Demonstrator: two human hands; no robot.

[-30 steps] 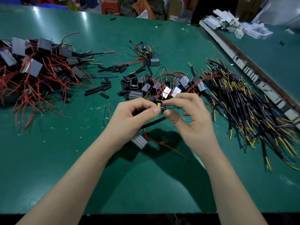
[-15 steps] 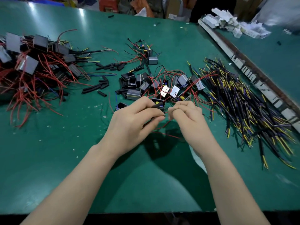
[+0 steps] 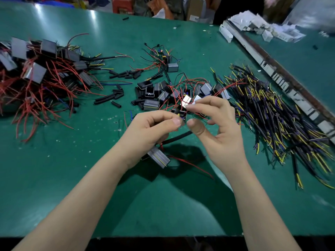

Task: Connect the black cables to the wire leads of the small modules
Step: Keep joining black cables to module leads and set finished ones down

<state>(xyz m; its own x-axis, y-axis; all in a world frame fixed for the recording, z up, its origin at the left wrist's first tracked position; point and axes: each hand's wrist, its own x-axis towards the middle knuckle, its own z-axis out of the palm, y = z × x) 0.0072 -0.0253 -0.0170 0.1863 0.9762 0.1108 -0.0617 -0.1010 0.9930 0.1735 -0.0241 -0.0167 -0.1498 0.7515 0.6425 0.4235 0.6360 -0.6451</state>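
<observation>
Since half a second ago the hands are drawn slightly apart, and a module (image 3: 159,157) is now seen hanging below the left hand (image 3: 145,134). The left hand is curled round a black cable (image 3: 178,138), whose wire ends are pinched between thumb and forefinger. The right hand (image 3: 220,131) is held with forefinger and thumb bent toward those ends; whether a lead is pinched there cannot be told, as the tips are blurred. A red lead (image 3: 192,164) is trailed from the module across the green table (image 3: 54,178). Loose modules (image 3: 163,95) are heaped just beyond the hands, spare cables (image 3: 272,113) are piled to the right, and finished pieces (image 3: 36,75) are massed far left
</observation>
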